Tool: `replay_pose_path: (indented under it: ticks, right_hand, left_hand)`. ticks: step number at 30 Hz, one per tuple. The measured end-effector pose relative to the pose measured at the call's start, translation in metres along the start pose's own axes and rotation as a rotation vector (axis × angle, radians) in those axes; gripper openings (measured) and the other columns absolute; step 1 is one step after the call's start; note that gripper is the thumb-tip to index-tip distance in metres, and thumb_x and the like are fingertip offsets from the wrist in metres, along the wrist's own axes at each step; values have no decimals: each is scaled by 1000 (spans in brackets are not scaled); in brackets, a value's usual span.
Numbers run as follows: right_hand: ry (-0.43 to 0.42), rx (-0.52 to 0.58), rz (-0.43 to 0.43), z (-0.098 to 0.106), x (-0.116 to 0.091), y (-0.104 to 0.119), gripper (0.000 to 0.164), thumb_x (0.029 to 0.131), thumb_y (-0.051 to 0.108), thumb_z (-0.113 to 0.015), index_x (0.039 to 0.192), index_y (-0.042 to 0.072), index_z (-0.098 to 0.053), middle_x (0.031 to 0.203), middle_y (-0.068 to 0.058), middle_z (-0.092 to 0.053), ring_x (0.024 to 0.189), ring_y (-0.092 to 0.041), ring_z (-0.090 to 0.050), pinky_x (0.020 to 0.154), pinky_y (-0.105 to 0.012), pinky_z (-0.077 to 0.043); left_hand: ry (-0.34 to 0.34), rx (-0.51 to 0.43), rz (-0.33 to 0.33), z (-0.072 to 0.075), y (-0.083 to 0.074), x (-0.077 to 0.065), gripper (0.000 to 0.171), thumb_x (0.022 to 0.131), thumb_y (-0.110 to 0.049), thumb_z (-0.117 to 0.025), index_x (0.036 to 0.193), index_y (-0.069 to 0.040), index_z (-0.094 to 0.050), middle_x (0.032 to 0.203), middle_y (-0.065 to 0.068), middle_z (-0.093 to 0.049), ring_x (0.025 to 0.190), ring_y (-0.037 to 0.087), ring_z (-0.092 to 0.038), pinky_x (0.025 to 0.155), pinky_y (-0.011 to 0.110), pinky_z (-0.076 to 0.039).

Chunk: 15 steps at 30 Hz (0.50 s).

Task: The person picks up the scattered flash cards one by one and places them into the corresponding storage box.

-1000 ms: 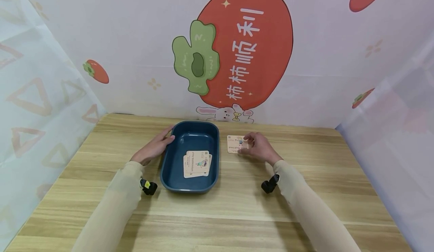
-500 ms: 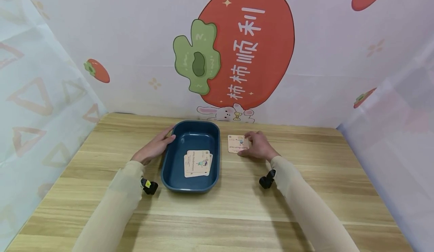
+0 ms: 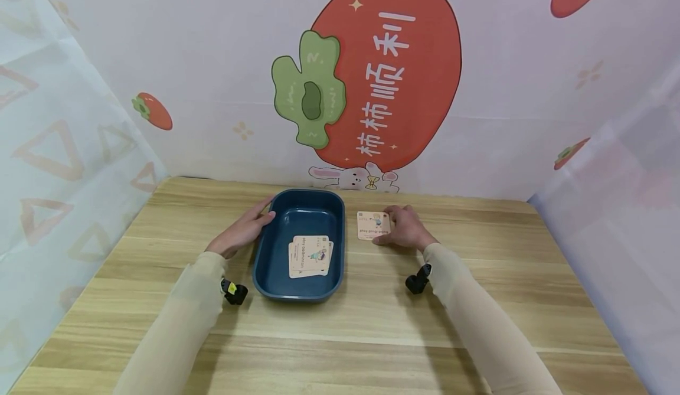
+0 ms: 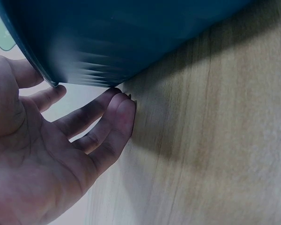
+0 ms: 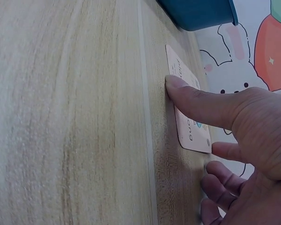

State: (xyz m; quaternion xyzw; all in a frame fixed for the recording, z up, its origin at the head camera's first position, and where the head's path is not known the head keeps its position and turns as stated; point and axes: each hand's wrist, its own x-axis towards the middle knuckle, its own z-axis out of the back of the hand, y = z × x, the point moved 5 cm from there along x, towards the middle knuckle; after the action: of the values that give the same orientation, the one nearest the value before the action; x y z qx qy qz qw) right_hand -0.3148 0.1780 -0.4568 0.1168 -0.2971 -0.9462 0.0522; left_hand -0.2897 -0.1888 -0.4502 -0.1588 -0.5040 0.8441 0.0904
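Observation:
A blue rectangular tray (image 3: 305, 215) stands on the table, left of centre. My left hand (image 3: 243, 231) holds its left rim, thumb over the edge and the other fingers along the outer wall, as the left wrist view shows. In the tray lies a small stack of cards (image 3: 313, 257), a "play badminton" card uppermost. To the right of the tray a square "play ping-pong" card (image 3: 372, 225) lies flat, face up. My right hand (image 3: 406, 228) pinches this card, thumb (image 5: 192, 99) on its near edge and a finger (image 5: 225, 150) at a corner.
The wooden table (image 3: 340, 353) runs up to a white printed backdrop (image 3: 223, 147) with a large red persimmon. Similar cloth hangs at both sides. Wrist cameras sit on both wrists, including a black one (image 3: 418, 280) on the right.
My right hand has settled slightly lower and closer round the ping-pong card, showing more of its print. The left hand and the tray keep their places.

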Motion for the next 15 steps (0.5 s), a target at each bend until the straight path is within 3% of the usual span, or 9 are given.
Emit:
replay_pose_path:
  ticks: [9,15]
  right_hand:
    - [0,56,-46,1,-4,-1,75,77,29,-92,135,1,-53,129,-21,-49,113,-34,-47,99,-50,-45]
    - [-12,99,-55,3,-4,-5,64,81,21,-89,129,0,-53,121,-21,-55,106,-33,-52,94,-47,-47]
  left_hand:
    - [-1,8,5,-1,-1,0,60,112,-31,-33,165,-15,-9,169,16,-7,153,43,-8,118,67,-11]
    - [-1,5,1,0,0,0,60,112,-31,-33,165,-16,-9,169,15,-7,153,43,-8,118,67,-11]
